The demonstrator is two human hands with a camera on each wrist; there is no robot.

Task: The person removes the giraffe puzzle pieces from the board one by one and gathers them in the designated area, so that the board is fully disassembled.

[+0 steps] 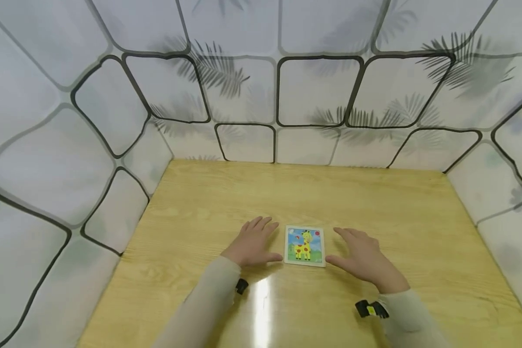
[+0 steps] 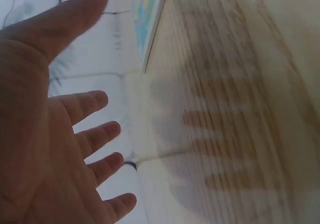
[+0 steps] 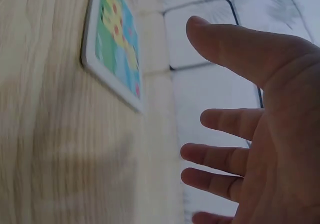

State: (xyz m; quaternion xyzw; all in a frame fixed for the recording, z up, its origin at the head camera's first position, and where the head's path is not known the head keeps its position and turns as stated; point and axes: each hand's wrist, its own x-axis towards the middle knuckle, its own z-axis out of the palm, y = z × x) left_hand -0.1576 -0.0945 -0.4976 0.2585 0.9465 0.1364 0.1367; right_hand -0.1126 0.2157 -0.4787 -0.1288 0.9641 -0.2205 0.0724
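A square giraffe picture puzzle or card [image 1: 304, 246] with a pale border lies flat on the wooden table [image 1: 226, 193]. Its picture has a yellow giraffe with red spots on blue and green. To its left is my left hand [image 1: 253, 242], fingers spread and thumb pointing at the picture's edge. My right hand [image 1: 360, 256] mirrors it on the other side, thumb close to the right edge. Both wrist views show bare palms with straight, parted fingers, and the picture's edge [image 3: 111, 86] stands a little apart from the right thumb.
A pale wall covering [image 1: 319, 92] with dark outlines and leaf prints rises behind the table and along both sides. Glare [image 1: 262, 309] shines on the tabletop near the front. A black strap piece [image 1: 371, 309] sits at the right wrist, another [image 1: 241, 286] at the left.
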